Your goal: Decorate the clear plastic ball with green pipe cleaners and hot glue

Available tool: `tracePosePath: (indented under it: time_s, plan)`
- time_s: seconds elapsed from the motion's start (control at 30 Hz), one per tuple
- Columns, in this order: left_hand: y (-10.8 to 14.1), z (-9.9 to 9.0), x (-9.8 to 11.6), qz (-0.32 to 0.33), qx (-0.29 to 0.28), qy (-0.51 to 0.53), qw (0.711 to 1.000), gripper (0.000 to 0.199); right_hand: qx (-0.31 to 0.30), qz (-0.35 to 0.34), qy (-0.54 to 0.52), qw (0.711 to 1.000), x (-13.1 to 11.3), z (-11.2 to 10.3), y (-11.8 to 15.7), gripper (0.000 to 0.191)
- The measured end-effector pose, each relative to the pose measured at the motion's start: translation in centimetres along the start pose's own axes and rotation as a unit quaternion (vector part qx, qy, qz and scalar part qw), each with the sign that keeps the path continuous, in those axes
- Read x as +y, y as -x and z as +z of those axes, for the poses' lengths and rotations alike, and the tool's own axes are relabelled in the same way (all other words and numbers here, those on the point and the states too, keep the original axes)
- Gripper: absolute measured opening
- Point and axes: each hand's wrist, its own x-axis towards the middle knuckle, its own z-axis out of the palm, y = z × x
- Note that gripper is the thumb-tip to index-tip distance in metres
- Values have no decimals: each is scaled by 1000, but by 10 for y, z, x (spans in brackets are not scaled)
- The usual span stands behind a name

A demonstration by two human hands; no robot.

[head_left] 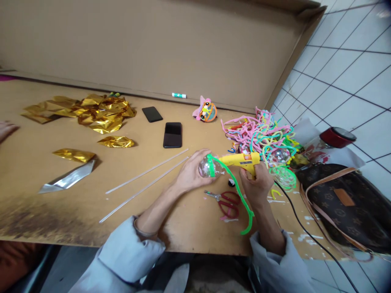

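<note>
My left hand [192,170] is closed round a clear plastic ball [205,167] near the middle of the table. A green fuzzy strip [234,179] runs across the ball, and its long loose end hangs toward the table's front edge. In my right hand [258,183] is a yellow hot glue gun [241,160], its nozzle pointing left, at or very close to the strip on the ball. Red-handled scissors [227,203] lie just below, beside a small black and white piece [231,182].
Colourful fuzzy strips [253,132] are heaped at the right, near a brown handbag [342,203] and a red-lidded jar [337,137]. Two phones [172,135], clear sticks [146,188], gold foil [104,116] and a decorated ball [207,110] lie around. Another person's hand [6,129] shows far left.
</note>
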Motion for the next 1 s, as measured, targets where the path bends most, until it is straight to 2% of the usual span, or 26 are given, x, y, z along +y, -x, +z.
tracePosePath:
  time_s: [0.23, 0.43, 1.0]
  plan:
    - [0, -1, 4, -3, -5, 1, 1000, 75, 16, 0, -8, 1000, -2, 0, -1, 16]
    - [0, -1, 3, -7, -7, -6, 1000, 77, 7, -2, 6, 1000, -3, -1, -1, 11]
    - [0, 0, 1, 1, -3, -7, 1000, 76, 1, -22, 15, 1000, 1, -1, -1, 17]
